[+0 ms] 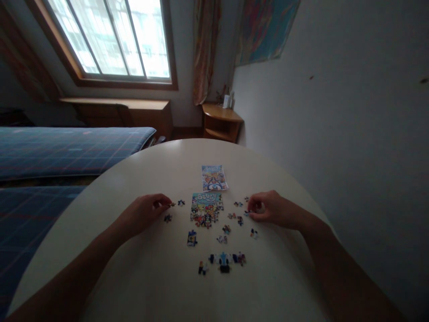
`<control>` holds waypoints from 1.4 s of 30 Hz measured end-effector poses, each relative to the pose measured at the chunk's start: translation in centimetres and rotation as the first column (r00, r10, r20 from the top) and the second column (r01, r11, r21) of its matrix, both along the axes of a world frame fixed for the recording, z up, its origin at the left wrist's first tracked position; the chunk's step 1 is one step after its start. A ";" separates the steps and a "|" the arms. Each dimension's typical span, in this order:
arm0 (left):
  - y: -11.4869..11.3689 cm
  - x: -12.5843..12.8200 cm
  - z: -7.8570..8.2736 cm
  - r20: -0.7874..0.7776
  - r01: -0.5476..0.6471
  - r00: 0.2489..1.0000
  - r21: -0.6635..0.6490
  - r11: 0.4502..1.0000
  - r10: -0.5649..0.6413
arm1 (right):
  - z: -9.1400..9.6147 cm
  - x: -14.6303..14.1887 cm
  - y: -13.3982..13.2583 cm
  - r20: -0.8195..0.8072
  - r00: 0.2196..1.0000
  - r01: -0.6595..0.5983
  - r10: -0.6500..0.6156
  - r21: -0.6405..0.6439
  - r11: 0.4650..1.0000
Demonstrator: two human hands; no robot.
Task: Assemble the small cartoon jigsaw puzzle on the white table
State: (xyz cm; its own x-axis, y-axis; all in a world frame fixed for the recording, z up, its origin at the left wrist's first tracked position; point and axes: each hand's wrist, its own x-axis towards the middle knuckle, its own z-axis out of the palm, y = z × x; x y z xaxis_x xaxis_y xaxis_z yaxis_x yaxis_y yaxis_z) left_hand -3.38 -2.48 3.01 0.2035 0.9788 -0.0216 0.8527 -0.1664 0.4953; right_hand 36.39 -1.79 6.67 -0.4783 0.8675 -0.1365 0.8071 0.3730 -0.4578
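Note:
My left hand (152, 209) rests at the left of the puzzle, thumb and forefinger pinched on a small jigsaw piece (172, 204). On the other side my right hand (264, 206) curls down with its fingertips closed on another jigsaw piece (247, 213). Between them lies a partly joined jigsaw puzzle (206, 208) with a ragged lower edge. Above it is a printed picture sheet (214, 178). Loose pieces lie around, among them one with a yellow and blue print (191, 238). Closer to me sits a joined strip of pieces (225, 260) with a blue face.
All of this lies on a round white table (144, 277). A bed with a blue plaid cover (67, 150) stands to the left, and a white wall (362, 147) runs along the right. Beyond the table are a corner shelf (223, 112) and a desk (147, 105) under the window.

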 end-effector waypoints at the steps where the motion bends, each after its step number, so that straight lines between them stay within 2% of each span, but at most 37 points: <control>1: -0.1 0.2 0.0 0.023 -0.005 1.000 0.002 1.000 0.005 | 0.1 0.0 0.0 0.000 1.000 0.002 -0.002 -0.002 1.000; 4: -0.8 1.6 -0.2 0.129 -0.026 0.991 0.000 1.000 0.026 | 0.2 -0.1 0.0 -0.013 1.000 -0.004 0.005 0.020 1.000; 7: -1.6 3.5 -0.6 0.255 -0.003 0.967 0.021 1.000 -0.003 | 0.0 -1.4 -0.2 -0.079 0.997 -0.002 0.010 0.103 0.995; 10: -2.2 5.3 -1.0 0.328 0.018 0.944 0.052 0.998 -0.034 | -0.5 -4.3 -0.9 -0.160 0.987 0.043 0.001 0.267 0.963; 14: -2.2 6.4 -1.3 0.288 0.081 0.948 0.184 0.980 -0.133 | -1.6 -8.5 -2.1 -0.180 0.982 0.009 0.065 0.382 0.924; 19: -1.6 6.6 -1.7 0.260 0.142 0.945 0.218 0.966 -0.198 | -2.8 -10.8 -2.5 -0.204 0.974 -0.019 0.101 0.370 0.929; 22: -1.3 6.8 -2.0 0.255 0.173 0.940 0.218 0.960 -0.227 | -3.3 -11.0 -2.3 -0.205 0.972 -0.033 0.117 0.373 0.927; 28: -1.0 7.5 -2.1 0.225 0.157 0.951 0.238 0.958 -0.212 | -4.1 -10.9 -2.0 -0.209 0.967 -0.060 0.146 0.370 0.927; 33: -1.0 7.6 -1.9 0.195 0.171 0.955 0.256 0.951 -0.224 | -4.3 -11.0 -2.0 -0.225 0.962 -0.066 0.158 0.369 0.927; 42: -1.7 7.6 -1.8 0.111 0.197 0.964 0.315 0.928 -0.242 | -3.8 -11.0 -2.3 -0.275 0.956 -0.007 0.106 0.338 0.941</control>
